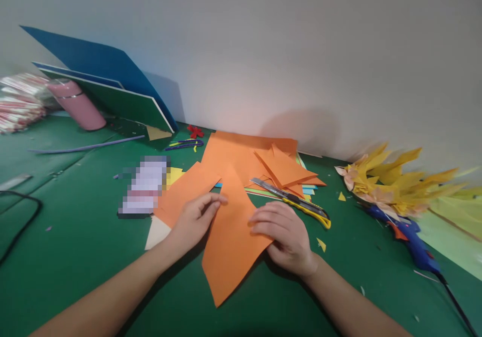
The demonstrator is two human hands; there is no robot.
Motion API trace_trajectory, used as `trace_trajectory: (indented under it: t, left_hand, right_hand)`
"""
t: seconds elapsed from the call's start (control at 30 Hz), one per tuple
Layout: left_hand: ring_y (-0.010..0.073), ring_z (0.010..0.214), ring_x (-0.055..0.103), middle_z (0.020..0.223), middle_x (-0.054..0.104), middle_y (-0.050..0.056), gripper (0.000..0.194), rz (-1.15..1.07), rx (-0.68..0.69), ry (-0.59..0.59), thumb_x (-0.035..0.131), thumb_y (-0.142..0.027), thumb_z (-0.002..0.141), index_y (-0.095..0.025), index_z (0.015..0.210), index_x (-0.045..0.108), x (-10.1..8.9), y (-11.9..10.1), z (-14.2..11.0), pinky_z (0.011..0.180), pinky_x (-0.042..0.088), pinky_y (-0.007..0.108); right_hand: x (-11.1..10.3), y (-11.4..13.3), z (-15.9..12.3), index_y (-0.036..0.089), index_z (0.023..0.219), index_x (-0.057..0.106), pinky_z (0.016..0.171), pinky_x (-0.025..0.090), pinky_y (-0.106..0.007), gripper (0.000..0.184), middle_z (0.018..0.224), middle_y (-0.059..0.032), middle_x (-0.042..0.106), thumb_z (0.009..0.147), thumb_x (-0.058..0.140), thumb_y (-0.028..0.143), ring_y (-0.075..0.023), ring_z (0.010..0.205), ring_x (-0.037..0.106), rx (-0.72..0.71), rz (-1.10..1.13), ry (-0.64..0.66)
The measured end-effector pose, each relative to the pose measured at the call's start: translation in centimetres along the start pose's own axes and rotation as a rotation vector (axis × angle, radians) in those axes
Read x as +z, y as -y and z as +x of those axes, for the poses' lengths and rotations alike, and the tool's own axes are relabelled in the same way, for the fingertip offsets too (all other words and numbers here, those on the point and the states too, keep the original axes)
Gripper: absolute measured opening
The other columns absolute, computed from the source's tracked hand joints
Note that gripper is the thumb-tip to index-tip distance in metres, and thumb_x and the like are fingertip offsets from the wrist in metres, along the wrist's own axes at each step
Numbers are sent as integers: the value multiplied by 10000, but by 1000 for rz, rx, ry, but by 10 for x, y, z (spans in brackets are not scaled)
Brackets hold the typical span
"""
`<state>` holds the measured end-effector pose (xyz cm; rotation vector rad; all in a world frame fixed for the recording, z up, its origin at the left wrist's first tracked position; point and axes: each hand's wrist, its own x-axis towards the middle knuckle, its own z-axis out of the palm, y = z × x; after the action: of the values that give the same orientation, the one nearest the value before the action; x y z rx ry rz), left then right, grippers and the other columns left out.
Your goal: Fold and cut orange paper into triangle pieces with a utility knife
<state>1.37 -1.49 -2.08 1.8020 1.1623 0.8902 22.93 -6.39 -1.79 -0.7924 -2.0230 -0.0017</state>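
Note:
An orange paper piece (234,249), cut with a narrow top and a wide pointed bottom, is held up slightly above the green table. My left hand (198,219) pinches its left edge near the narrow part. On its right edge, my right hand (284,236) grips it with the fingers in front and the thumb behind. A yellow box cutter (293,200) with its blade out lies just beyond my right hand. Behind the held piece are an orange sheet (233,148) and several folded orange paper cutouts (289,169). Another orange sheet (184,191) lies beside my left hand.
A phone (145,186) rests at the left. Farther back stand a pink bottle (81,106) and leaning blue and green boards (113,103). On the right are a blue glue gun (417,246) with its cord and a yellow paper flower piece (387,181). The wall closes off the back.

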Motion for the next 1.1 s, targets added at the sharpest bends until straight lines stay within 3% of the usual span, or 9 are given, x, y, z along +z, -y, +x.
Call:
trace_trajectory:
  t: [0.17, 0.3, 0.43, 0.57, 0.8, 0.97, 1.1]
  left_hand:
    - [226, 964, 621, 1018, 657, 85, 186, 369, 334, 20, 444, -173, 903, -199, 936, 625, 1, 7, 0, 866, 502, 431]
    - [240, 1015, 589, 1159, 585, 118, 185, 507, 459, -18, 447, -162, 916, -188, 939, 628, 2, 10, 1, 877, 493, 456]
    - [235, 1051, 596, 1124, 645, 94, 261, 440, 464, 128, 405, -155, 932, -213, 1065, 622, 2, 13, 2, 913, 483, 453]
    - [250, 1075, 593, 1155, 654, 106, 285, 393, 400, 187, 418, -186, 926, -216, 1116, 628, -1, 12, 3, 948, 452, 466]
    - [318, 1188, 500, 1226, 655, 49, 281, 359, 332, 273, 630, -280, 815, -299, 1093, 664, -14, 8, 9, 1017, 326, 533]
    - [262, 1023, 589, 1173, 664, 101, 249, 334, 481, 387, 540, -228, 861, -241, 1072, 671, -14, 7, 11, 925, 424, 440]
    - [241, 947, 618, 1036, 689, 108, 246, 305, 499, 379, 457, -228, 898, -218, 951, 696, -10, 3, 12, 846, 469, 399]
  right_hand:
    - [2, 0, 0, 223, 753, 553, 666, 486, -336, 306, 698, -5, 684, 658, 387, -16, -154, 672, 623, 25, 82, -4]
    - [5, -2, -3, 223, 722, 535, 673, 480, -329, 265, 668, 2, 674, 666, 401, 1, -152, 652, 609, 44, 110, 63]
    - [4, -1, -5, 223, 746, 567, 688, 486, -320, 251, 693, 1, 686, 686, 421, 28, -151, 655, 622, 99, 127, 186]
    - [2, 1, -3, 226, 777, 599, 686, 493, -310, 206, 731, -5, 695, 735, 462, 79, -156, 686, 631, 198, 157, 263]
    - [8, -6, -2, 203, 758, 623, 640, 494, -283, 125, 712, -27, 691, 868, 564, 211, -160, 666, 620, 334, 118, 197]
    - [8, -6, -6, 198, 724, 645, 547, 439, -250, 196, 608, -4, 669, 892, 567, 265, -139, 553, 580, 319, 75, 197]
    - [9, -5, -8, 196, 689, 641, 554, 431, -256, 254, 629, -15, 679, 901, 552, 304, -145, 558, 590, 343, 7, 222]
